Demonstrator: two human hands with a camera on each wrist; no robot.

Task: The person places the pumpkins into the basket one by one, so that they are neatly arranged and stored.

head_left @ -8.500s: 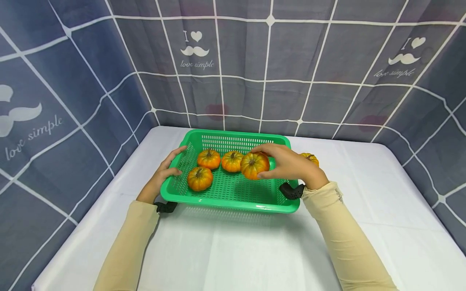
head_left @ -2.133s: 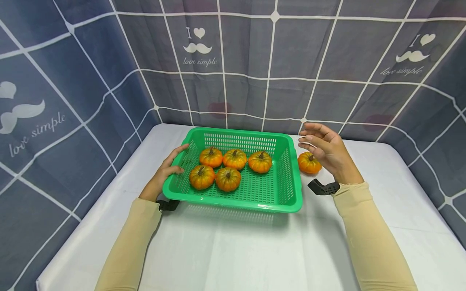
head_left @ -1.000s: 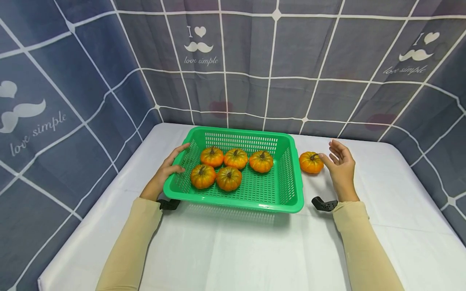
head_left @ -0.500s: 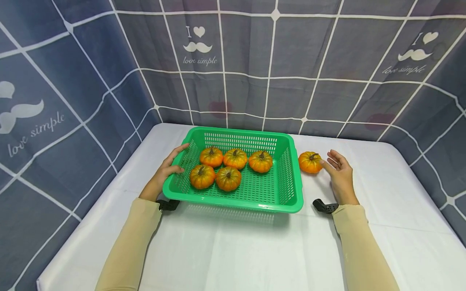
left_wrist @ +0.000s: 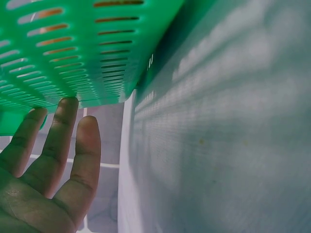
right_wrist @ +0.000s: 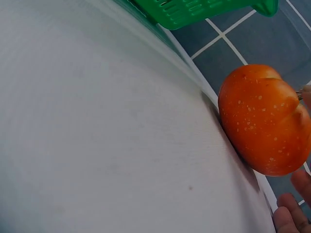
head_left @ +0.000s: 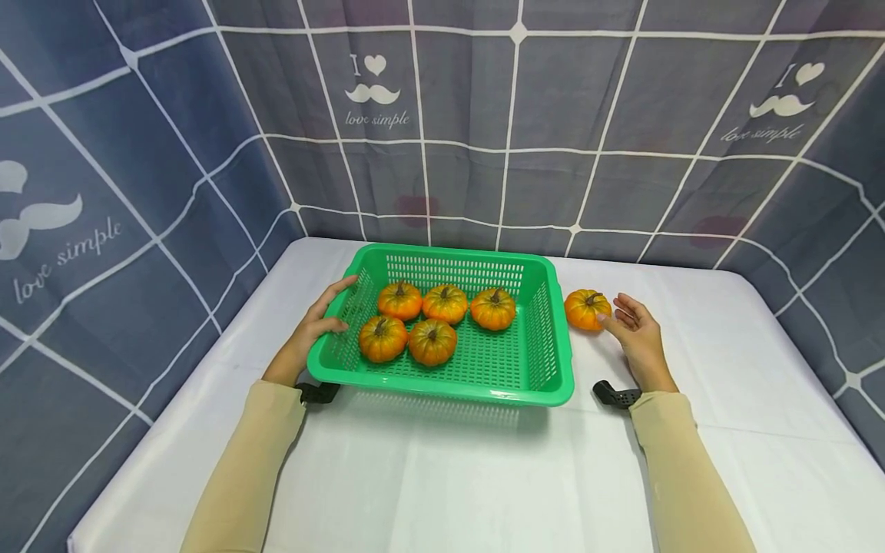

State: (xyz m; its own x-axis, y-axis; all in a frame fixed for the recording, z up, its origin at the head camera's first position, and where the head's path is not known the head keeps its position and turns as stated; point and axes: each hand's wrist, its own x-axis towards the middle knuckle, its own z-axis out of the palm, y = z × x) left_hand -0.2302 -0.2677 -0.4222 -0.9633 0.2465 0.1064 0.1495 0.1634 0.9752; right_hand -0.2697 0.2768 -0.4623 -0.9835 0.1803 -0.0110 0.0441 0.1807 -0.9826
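The green perforated plastic basket (head_left: 498,369) stands on the table with several small orange pumpkins (head_left: 432,342) inside, in two rows. My left hand (head_left: 307,334) holds its left side, thumb and index finger over the rim; in the left wrist view, other fingers (left_wrist: 90,145) reach up along the outer wall. Just right of the basket, one more pumpkin (head_left: 588,309) sits on the cloth. My right hand (head_left: 641,342) is at this pumpkin's right side. Its thumb is by the stem in the right wrist view, while the lower fingers (right_wrist: 286,216) are spread and apart from the skin.
A white cloth (head_left: 442,468) covers the table. Grey-blue curtains (head_left: 463,184) with white grid lines hang behind and at both sides. Each wrist wears a black camera mount, the right one (head_left: 615,394) near the table surface.
My right hand set a pumpkin into the basket's front row, then came back to the right and lowered beside the outside pumpkin. Another basket pumpkin now sits farther right. My left hand stayed at the rim.
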